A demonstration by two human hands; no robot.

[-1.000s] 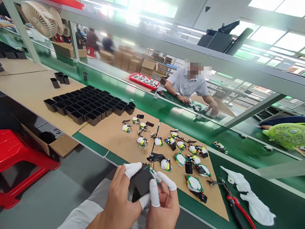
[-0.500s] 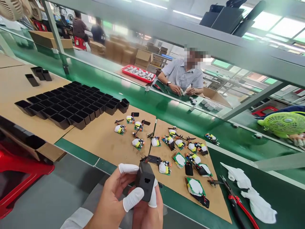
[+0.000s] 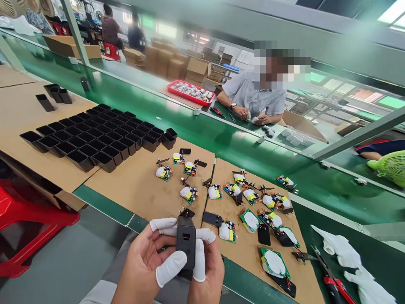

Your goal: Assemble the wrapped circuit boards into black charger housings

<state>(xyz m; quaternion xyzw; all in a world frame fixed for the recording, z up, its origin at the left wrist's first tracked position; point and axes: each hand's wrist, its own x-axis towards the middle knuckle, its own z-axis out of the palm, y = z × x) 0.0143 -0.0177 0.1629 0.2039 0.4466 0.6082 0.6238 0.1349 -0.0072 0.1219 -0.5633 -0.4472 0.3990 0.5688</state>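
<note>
A black plastic charger housing (image 3: 186, 242) is held upright between my two hands, above the near edge of the bench. A rectangular port slot with a reddish strip inside shows in its face, and a black piece with metal prongs (image 3: 186, 212) sticks out at its far end. My left hand (image 3: 148, 253) grips it from the left, thumb on the lower face. My right hand (image 3: 205, 257) closes on its right side, thumb along the edge. White finger cots cover several fingertips. Just beyond lies a circuit board with white filler and a black plate (image 3: 228, 231).
Rows of black open housings (image 3: 95, 137) stand on cardboard at left. Several circuit boards (image 3: 251, 220) lie at right, near pliers (image 3: 330, 276) and white cloths (image 3: 340, 249). Across the green conveyor (image 3: 142, 105), a co-worker (image 3: 253, 97) works beside a red tray (image 3: 209, 101). A red stool (image 3: 38, 223) stands at lower left.
The housing has turned more upright, and its port opening now shows as a slot with a reddish strip. My right thumb has shifted along its side. The camera view has tilted slightly.
</note>
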